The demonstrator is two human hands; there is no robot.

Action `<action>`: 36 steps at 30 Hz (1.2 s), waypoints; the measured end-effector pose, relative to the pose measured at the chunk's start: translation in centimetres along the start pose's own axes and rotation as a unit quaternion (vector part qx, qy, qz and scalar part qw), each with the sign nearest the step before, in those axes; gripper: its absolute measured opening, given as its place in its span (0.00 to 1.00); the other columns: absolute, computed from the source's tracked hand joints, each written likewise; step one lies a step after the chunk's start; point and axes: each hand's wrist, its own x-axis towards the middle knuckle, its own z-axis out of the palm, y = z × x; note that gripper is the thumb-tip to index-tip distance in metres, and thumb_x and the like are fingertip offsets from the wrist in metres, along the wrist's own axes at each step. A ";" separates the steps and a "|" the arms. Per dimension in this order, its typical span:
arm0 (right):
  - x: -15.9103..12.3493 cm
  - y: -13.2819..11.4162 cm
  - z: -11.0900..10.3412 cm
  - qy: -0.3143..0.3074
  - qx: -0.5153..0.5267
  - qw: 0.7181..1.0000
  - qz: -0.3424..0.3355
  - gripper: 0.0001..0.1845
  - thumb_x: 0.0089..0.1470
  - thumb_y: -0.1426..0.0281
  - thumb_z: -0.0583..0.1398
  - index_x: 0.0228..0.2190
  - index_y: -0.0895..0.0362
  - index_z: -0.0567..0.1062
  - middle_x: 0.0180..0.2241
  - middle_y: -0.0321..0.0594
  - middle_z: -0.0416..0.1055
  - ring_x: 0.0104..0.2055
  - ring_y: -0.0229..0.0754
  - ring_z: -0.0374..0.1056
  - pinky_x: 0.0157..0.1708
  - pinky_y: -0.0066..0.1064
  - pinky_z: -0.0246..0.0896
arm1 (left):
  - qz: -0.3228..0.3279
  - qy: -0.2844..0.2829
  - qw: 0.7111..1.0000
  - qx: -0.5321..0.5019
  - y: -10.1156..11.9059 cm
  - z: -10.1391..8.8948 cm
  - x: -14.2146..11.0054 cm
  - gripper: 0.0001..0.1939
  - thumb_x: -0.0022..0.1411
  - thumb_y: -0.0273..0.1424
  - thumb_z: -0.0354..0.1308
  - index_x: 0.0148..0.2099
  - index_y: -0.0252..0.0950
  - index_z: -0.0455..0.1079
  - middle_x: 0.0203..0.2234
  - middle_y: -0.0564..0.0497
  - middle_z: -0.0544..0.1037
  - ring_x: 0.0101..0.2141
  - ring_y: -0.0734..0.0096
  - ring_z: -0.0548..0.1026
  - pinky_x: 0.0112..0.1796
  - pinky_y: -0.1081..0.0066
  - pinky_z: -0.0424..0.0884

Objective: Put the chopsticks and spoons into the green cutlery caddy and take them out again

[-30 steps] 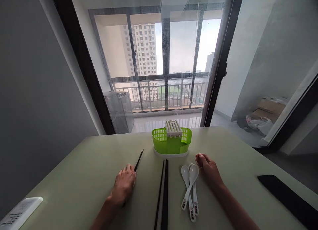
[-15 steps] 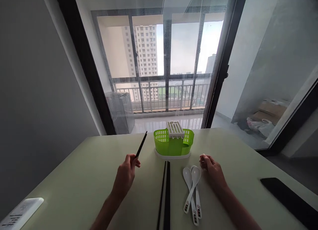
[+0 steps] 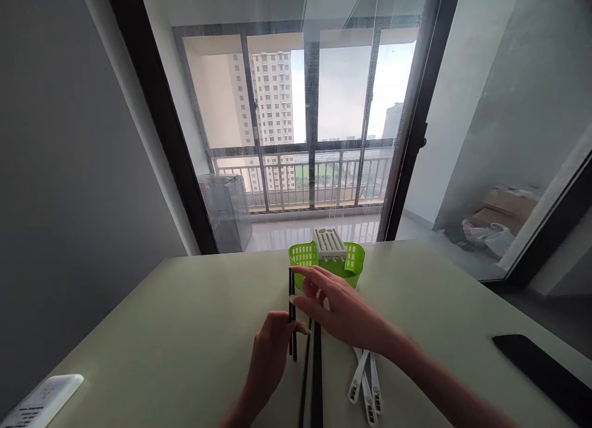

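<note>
My left hand grips a pair of dark chopsticks, which stand nearly upright above the table. My right hand reaches across from the right, its index fingertip at the chopsticks' top ends and its thumb against their side. Below the hands, more long dark chopsticks lie on the table, pointing away from me. Several white spoons with printed handles lie in a crossed pile under my right forearm, their bowls hidden. Behind my right hand is a green utensil basket with a white slotted top.
The pale table stretches to a glass sliding door, with a balcony beyond. At the right edge lies a flat black object. A white object with dark markings lies at the left edge.
My left hand has lifted the chopsticks from the table, moved right and turned them upright. My right hand has moved left from beside the spoons onto their upper ends.
</note>
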 end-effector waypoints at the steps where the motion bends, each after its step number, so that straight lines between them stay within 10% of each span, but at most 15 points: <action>1: 0.6 -0.5 0.1 -0.007 -0.018 1.000 -0.003 0.24 0.65 0.57 0.58 0.60 0.51 0.68 0.35 0.37 0.73 0.34 0.40 0.67 0.36 0.32 0.65 | 0.002 0.002 1.000 0.011 -0.1 -0.1 -0.1 0.11 0.68 0.43 0.55 0.39 0.41 0.65 0.34 0.51 0.85 0.37 0.64 0.82 0.41 0.67 0.75; 8: 1.9 -0.7 -0.3 -0.012 -0.060 0.998 -0.006 0.13 0.67 0.61 0.57 0.35 0.54 0.76 0.31 0.36 0.75 0.30 0.38 0.67 0.31 0.28 0.60 | -0.005 -0.051 0.998 0.031 -1.3 -0.7 -0.4 0.12 0.67 0.43 0.56 0.40 0.44 0.77 0.34 0.53 0.85 0.37 0.63 0.83 0.44 0.66 0.77; 23: 0.3 -0.1 -2.1 -0.020 -0.063 0.998 -0.008 0.22 0.69 0.56 0.52 0.27 0.54 0.72 0.24 0.34 0.73 0.25 0.36 0.65 0.28 0.28 0.57 | -0.115 -0.166 0.977 -0.070 -2.1 -0.8 -0.2 0.19 0.60 0.47 0.63 0.39 0.38 0.84 0.31 0.47 0.86 0.36 0.58 0.83 0.44 0.61 0.78; 28: 1.4 -1.9 -6.0 0.122 -0.071 0.990 -0.026 0.22 0.69 0.53 0.50 0.31 0.52 0.72 0.24 0.34 0.73 0.25 0.37 0.67 0.29 0.29 0.60 | -0.070 -0.046 0.992 -0.098 -2.7 -1.3 1.0 0.28 0.62 0.53 0.58 0.53 0.37 0.76 0.46 0.42 0.82 0.41 0.59 0.81 0.45 0.59 0.77; 36: 6.5 0.1 -10.7 0.230 -0.188 0.954 -0.042 0.22 0.67 0.52 0.52 0.31 0.53 0.73 0.23 0.34 0.74 0.24 0.38 0.70 0.31 0.29 0.60 | -0.104 0.088 0.982 -0.133 -4.8 -1.7 2.0 0.34 0.57 0.62 0.57 0.48 0.36 0.66 0.32 0.51 0.75 0.27 0.69 0.75 0.30 0.67 0.73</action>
